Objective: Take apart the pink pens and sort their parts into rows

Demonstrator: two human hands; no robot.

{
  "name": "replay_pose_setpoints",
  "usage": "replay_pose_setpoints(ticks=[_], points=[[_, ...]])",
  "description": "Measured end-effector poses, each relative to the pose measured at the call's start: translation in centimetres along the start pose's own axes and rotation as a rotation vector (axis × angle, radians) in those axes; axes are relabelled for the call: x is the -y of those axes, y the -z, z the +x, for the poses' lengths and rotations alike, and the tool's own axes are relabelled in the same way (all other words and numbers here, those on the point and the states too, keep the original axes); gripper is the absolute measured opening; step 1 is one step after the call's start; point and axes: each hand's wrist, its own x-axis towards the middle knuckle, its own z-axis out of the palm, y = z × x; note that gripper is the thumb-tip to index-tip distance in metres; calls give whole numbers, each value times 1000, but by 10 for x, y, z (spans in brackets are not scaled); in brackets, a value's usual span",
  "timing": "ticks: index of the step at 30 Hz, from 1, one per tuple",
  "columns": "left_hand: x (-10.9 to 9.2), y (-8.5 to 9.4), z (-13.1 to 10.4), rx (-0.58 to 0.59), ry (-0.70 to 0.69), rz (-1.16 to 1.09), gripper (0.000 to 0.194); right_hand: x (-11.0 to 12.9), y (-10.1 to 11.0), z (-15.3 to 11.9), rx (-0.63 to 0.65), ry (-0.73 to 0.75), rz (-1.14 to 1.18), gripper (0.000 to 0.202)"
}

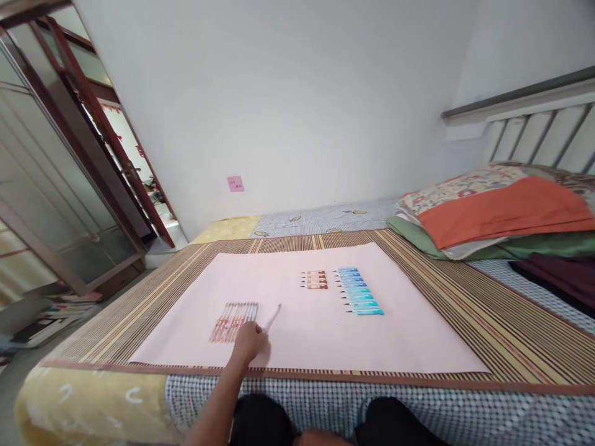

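My left hand [249,341] reaches in from the lower left, its fingers closed at the lower end of a slim white pen [273,318]. The pen slants up to the right, close above the pink sheet [297,347]. Just left of the hand lies a neat row of slim pens [232,322] with red patterning, partly covered by the fingers. Farther right are a short stack of brown pens [317,280] and a longer column of blue and teal pens [360,291], dark tips to the left. Only a sliver of my right hand [320,438] shows at the bottom edge; its fingers are hidden.
The sheet lies on a striped mat [106,322] over a bed. My dark-clad knees [263,421] are at the front edge. Pillows [506,204] and dark folded cloth [558,279] lie at the right. A pink note [235,184] is on the wall. A door stands left.
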Motion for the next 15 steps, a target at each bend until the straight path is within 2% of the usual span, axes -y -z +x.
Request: replay_pose_setpoints(ticks=[3,5,6,7,8,10,13,15], points=[[-11,-2,-1,90,-35,-238,27,2,14,0,35,31,40,27],[-22,-8,-4,131,-71,-428,34,11,32,-1,57,95,142,22],[-29,-12,-5,158,-84,-559,38,17,45,-1,64,164,263,25],[-37,-15,-8,201,-84,-780,41,24,59,0,33,232,431,31],[-45,-19,-10,245,-76,-989,44,32,75,1,-47,309,557,35],[-60,-25,-13,293,-58,-1243,46,48,108,10,-317,417,654,45],[-78,-33,-15,299,-54,-1343,45,65,145,36,-731,436,660,53],[-84,-41,-14,302,-66,-1365,45,69,156,58,-832,443,692,60]])
